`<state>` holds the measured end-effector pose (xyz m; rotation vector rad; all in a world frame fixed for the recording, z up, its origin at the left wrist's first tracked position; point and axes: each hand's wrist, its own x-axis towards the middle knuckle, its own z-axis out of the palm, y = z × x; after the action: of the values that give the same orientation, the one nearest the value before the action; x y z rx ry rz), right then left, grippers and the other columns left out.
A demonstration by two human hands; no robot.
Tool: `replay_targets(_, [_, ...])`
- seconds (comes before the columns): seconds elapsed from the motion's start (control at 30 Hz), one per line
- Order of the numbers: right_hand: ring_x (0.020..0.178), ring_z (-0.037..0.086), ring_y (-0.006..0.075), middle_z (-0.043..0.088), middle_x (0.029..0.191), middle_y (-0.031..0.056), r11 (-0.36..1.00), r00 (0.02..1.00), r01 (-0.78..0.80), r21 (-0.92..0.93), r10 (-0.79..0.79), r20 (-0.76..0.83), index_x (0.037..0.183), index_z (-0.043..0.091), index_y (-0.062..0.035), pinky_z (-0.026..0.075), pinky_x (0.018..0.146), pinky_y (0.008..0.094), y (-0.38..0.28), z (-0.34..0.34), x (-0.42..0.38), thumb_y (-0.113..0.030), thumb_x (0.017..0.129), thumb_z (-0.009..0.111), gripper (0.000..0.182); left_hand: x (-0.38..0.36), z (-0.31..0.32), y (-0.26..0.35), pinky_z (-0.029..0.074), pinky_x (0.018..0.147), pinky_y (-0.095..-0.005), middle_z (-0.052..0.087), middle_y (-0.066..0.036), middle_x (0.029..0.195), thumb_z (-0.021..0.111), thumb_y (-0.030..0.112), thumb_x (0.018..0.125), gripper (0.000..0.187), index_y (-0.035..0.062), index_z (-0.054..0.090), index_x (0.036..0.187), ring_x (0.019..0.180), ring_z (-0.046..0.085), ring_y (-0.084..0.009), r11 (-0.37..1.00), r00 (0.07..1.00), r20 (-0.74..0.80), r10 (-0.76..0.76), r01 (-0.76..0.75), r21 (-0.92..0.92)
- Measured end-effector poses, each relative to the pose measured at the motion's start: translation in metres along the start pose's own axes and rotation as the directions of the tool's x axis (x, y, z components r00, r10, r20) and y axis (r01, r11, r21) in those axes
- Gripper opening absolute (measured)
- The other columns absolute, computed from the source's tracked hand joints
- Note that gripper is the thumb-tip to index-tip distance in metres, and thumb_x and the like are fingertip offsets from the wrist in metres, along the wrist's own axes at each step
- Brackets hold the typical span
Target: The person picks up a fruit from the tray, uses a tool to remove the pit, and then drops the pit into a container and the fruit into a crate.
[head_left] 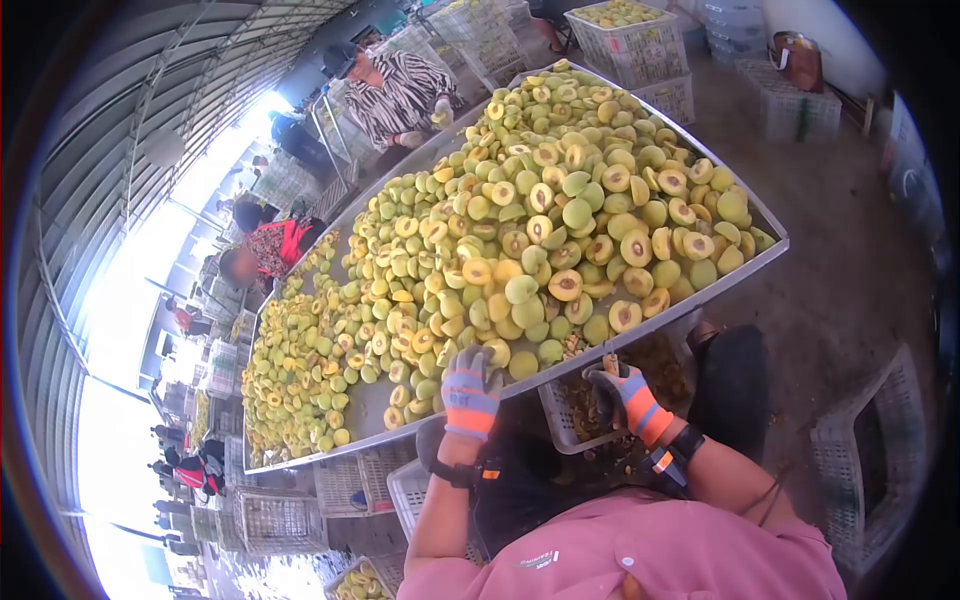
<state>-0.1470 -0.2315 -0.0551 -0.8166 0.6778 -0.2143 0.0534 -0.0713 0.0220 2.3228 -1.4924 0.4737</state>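
Halved yellow-green stone fruit (520,240), many with brown stones or hollows showing, are heaped on a metal-rimmed table (600,352). My left hand (470,395), in a grey, orange and blue glove, is at the table's front rim with its fingers curled against a fruit half (497,352) at the heap's edge. To its right, my right hand (628,398), gloved alike, is closed just off the rim. A small brownish tip shows at its fingers, too small to name. Beneath it is a pale crate (562,425) with brown scraps.
Across the table a person in a striped top (390,100) holds gloved hands near the fruit. Another person in red (280,240) is farther left. Stacked crates (640,50) stand behind the far corner. One white crate (870,450) lies at right; another (280,522) is at lower left.
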Motion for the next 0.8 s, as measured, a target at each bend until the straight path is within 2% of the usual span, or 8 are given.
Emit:
replay_targets(0.1, [0.048, 0.052, 0.0115, 0.056, 0.067, 0.0003, 0.953, 0.969, -0.200, 0.226, 0.158, 0.191, 0.096, 0.065, -0.0085, 0.040, 0.041, 0.0246, 0.001, -0.006, -0.001, -0.032, 0.091, 0.063, 0.024, -0.003, -0.012, 0.039, 0.049, 0.087, -0.0442, 0.060, -0.015, 0.112, 0.071, 0.011, 0.074, 0.035, 0.0077, 0.063, 0.108, 0.102, 0.056, -0.0368, 0.979, 0.990, 0.025, 0.141, -0.135, -0.154])
replay_targets(0.2, [0.054, 0.053, 0.0083, 0.058, 0.068, -0.0013, 0.996, 0.978, -0.011, 0.087, -0.008, 0.210, 0.100, 0.066, -0.0086, 0.042, 0.044, 0.0256, -0.002, 0.001, -0.006, -0.036, 0.092, 0.063, 0.029, -0.011, -0.009, 0.070, 0.049, 0.088, -0.0440, 0.058, -0.016, 0.117, 0.071, 0.009, 0.073, 0.038, 0.0076, 0.063, 0.110, 0.103, 0.056, -0.0376, 0.919, 0.917, 0.134, 0.375, -0.349, -0.180])
replay_targets(0.33, [0.058, 0.053, 0.0054, 0.058, 0.071, -0.0040, 0.994, 0.964, 0.108, -0.030, -0.097, 0.246, 0.097, 0.068, -0.0072, 0.042, 0.047, 0.0236, 0.019, -0.014, 0.002, -0.037, 0.092, 0.065, 0.030, -0.016, -0.006, 0.093, 0.048, 0.093, -0.0411, 0.056, -0.016, 0.121, 0.068, -0.001, 0.072, 0.046, 0.0064, 0.060, 0.116, 0.109, 0.055, -0.0361, 0.863, 0.961, 0.140, 0.238, -0.144, -0.484])
replay_targets(0.4, [0.053, 0.051, 0.0055, 0.058, 0.068, -0.0036, 0.985, 0.967, 0.148, 0.087, -0.163, 0.197, 0.099, 0.069, -0.0080, 0.037, 0.043, 0.0234, -0.001, 0.002, -0.018, -0.036, 0.090, 0.067, 0.029, -0.023, 0.014, 0.091, 0.046, 0.095, -0.0337, 0.057, -0.010, 0.123, 0.061, -0.006, 0.080, 0.044, 0.0024, 0.056, 0.122, 0.110, 0.056, -0.0209, 0.527, 0.963, 0.241, -0.122, 0.268, -0.807])
replay_targets(0.43, [0.057, 0.052, 0.0055, 0.060, 0.073, -0.0028, 0.984, 0.961, 0.166, 0.066, -0.176, 0.212, 0.101, 0.068, -0.0070, 0.039, 0.047, 0.0232, -0.004, 0.003, -0.019, -0.032, 0.089, 0.068, 0.027, -0.026, 0.021, 0.095, 0.046, 0.095, -0.0327, 0.058, -0.009, 0.123, 0.055, 0.002, 0.090, 0.036, 0.0001, 0.054, 0.126, 0.110, 0.056, -0.0179, 0.124, 0.881, 0.377, -0.285, 0.423, -0.897])
replay_targets(0.5, [0.065, 0.056, 0.0054, 0.063, 0.082, -0.0012, 0.980, 0.949, 0.183, 0.072, -0.196, 0.248, 0.105, 0.066, -0.0048, 0.044, 0.055, 0.0228, -0.004, 0.005, -0.020, -0.024, 0.088, 0.068, 0.025, -0.019, 0.031, 0.100, 0.048, 0.093, -0.0349, 0.061, -0.014, 0.119, 0.046, 0.019, 0.098, 0.038, -0.0022, 0.049, 0.131, 0.108, 0.059, -0.0237, -0.036, 0.880, 0.404, -0.251, 0.409, -0.912])
replay_targets(0.7, [0.079, 0.060, 0.0101, 0.067, 0.090, 0.0031, 0.929, 0.903, 0.364, 0.066, -0.370, 0.219, 0.107, 0.065, -0.0030, 0.050, 0.070, 0.0272, 0.019, 0.006, 0.002, -0.015, 0.086, 0.066, 0.024, -0.032, 0.076, 0.082, 0.050, 0.090, -0.0336, 0.065, -0.016, 0.106, 0.041, 0.018, 0.100, 0.035, -0.0089, 0.052, 0.121, 0.096, 0.063, -0.0267, 0.439, 0.950, 0.113, -0.292, 0.238, -0.866])
replay_targets(0.8, [0.079, 0.062, 0.0149, 0.068, 0.089, 0.0078, 0.853, 0.875, 0.476, -0.216, -0.433, 0.217, 0.106, 0.065, -0.0035, 0.050, 0.072, 0.0303, 0.022, 0.003, 0.001, -0.015, 0.084, 0.065, 0.025, -0.028, 0.065, 0.084, 0.050, 0.088, -0.0314, 0.066, -0.013, 0.100, 0.039, 0.022, 0.103, 0.035, -0.0071, 0.056, 0.114, 0.092, 0.063, -0.0207, 0.210, 0.916, 0.185, -0.356, 0.271, -0.939])
